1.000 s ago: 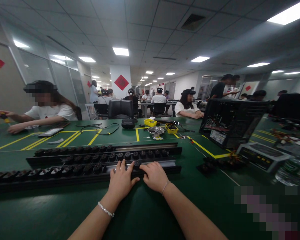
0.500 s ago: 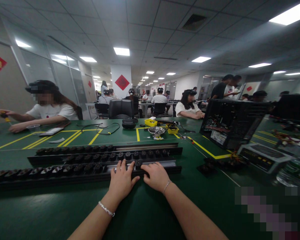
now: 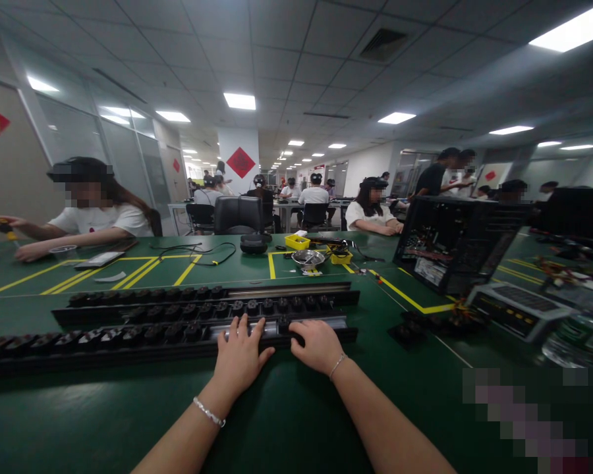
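Rail (image 3: 326, 322) of black clips: right hand (image 3: 319, 345) has slid rightward, pinching one clip; left hand (image 3: 240, 355) rests flat, fingers spread, gripping nothing

green table (image 3: 286, 421) | black rails (image 3: 178, 316) | yellow tray (image 3: 297, 241) | metal bowl (image 3: 308, 258) | computer case (image 3: 457, 240)

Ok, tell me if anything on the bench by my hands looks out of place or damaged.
Nothing stands out. The left hand and right hand rest on the nearest black rail, which lies straight and parallel to the rail behind on the green table.
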### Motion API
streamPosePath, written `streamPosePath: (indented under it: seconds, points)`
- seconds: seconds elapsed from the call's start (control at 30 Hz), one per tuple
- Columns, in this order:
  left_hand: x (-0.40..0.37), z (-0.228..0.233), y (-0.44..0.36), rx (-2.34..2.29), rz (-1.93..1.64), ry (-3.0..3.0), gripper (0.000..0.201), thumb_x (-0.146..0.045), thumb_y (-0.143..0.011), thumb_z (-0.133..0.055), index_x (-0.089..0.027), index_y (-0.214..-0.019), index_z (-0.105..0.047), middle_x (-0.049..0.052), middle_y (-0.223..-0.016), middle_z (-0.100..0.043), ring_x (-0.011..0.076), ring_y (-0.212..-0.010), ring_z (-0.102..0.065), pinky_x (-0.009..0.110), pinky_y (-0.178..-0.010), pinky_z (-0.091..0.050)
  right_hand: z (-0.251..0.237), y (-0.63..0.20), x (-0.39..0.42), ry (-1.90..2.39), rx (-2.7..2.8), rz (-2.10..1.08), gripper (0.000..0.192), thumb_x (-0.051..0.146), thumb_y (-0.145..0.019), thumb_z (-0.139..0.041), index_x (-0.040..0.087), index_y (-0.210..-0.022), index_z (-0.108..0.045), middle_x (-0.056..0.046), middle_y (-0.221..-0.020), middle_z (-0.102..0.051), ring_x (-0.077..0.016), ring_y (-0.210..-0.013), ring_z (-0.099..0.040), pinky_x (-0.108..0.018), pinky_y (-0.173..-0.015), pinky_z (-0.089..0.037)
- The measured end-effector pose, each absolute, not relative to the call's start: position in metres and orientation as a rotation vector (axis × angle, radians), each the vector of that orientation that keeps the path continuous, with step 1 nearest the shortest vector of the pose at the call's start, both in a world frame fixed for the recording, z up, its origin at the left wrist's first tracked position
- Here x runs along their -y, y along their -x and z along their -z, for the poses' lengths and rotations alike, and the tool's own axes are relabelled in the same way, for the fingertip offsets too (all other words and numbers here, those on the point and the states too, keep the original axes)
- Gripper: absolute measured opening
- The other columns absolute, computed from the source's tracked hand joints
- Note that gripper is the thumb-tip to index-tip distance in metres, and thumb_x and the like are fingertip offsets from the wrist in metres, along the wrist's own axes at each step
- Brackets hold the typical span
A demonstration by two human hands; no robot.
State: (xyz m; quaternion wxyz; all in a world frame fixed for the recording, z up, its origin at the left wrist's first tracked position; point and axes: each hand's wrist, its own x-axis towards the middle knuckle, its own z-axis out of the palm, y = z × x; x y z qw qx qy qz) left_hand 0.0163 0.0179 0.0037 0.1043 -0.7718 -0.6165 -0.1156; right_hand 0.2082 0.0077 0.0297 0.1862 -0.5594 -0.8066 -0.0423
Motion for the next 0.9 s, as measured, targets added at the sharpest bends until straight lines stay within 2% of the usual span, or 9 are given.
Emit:
streamPosePath:
  seconds: [0.27, 0.4, 0.47, 0.63, 0.77, 0.9]
  points:
    - [-0.016, -0.005, -0.018, 1.82, 0.285, 2.239, 0.063, -0.059, -0.079, -0.038, -0.031, -0.135, -0.031, 0.015, -0.142, -0.034, 0.0341, -0.13, -0.026, 0.051, -0.096, -0.025, -0.024, -0.207, -0.013, 1.492, 2.116, 0.164, 0.02, 0.031, -0.079, -0.048, 0.024, -0.08, -0.067, -0.002, -0.084, -0.062, -0.0153, -0.084, -0.052, -0.027, -0.078, -0.036]
    - [-0.016, -0.004, -0.019, 1.829, 0.301, 2.231, 0.063, -0.06, -0.078, -0.038, -0.031, -0.135, -0.033, 0.016, -0.141, -0.034, 0.0352, -0.13, -0.026, 0.051, -0.095, -0.026, -0.02, -0.193, -0.019, 1.528, 1.911, 0.157, 0.021, 0.036, -0.078, -0.052, 0.021, -0.067, -0.062, -0.004, -0.084, -0.059, -0.0165, -0.086, -0.051, -0.028, -0.078, -0.036]
    - [-0.016, -0.004, -0.02, 1.827, 0.307, 2.232, 0.064, -0.06, -0.078, -0.038, -0.031, -0.135, -0.033, 0.016, -0.141, -0.034, 0.0353, -0.13, -0.026, 0.051, -0.095, -0.026, -0.018, -0.185, -0.021, 1.61, 1.812, 0.153, 0.019, 0.038, -0.074, -0.057, 0.019, -0.074, -0.06, -0.004, -0.084, -0.058, -0.0176, -0.085, -0.051, -0.029, -0.078, -0.036]
    - [-0.015, -0.004, -0.022, 1.827, 0.301, 2.225, 0.065, -0.059, -0.077, -0.04, -0.03, -0.135, -0.032, 0.017, -0.141, -0.034, 0.036, -0.13, -0.026, 0.053, -0.096, -0.024, -0.015, -0.172, -0.025, 1.73, 1.689, 0.108, 0.034, 0.04, -0.07, -0.06, 0.022, -0.099, -0.058, -0.004, -0.093, -0.059, -0.0197, -0.093, -0.051, -0.032, -0.084, -0.032]
    - [-0.015, -0.004, -0.022, 1.822, 0.303, 2.22, 0.065, -0.06, -0.076, -0.042, -0.031, -0.134, -0.033, 0.017, -0.141, -0.034, 0.0366, -0.129, -0.026, 0.053, -0.095, -0.025, -0.016, -0.169, -0.025, 1.754, 1.707, 0.091, 0.028, 0.038, -0.071, -0.058, 0.029, -0.097, -0.063, -0.003, -0.094, -0.058, -0.0201, -0.096, -0.049, -0.033, -0.088, -0.028]
    - [-0.015, -0.003, -0.021, 1.809, 0.32, 2.215, 0.064, -0.058, -0.076, -0.044, -0.031, -0.134, -0.034, 0.017, -0.14, -0.035, 0.0365, -0.129, -0.027, 0.052, -0.095, -0.025, -0.018, -0.168, -0.024, 1.773, 1.7, 0.058, 0.026, 0.037, -0.071, -0.057, 0.029, -0.095, -0.065, -0.004, -0.095, -0.059, -0.0206, -0.097, -0.049, -0.034, -0.088, -0.028]
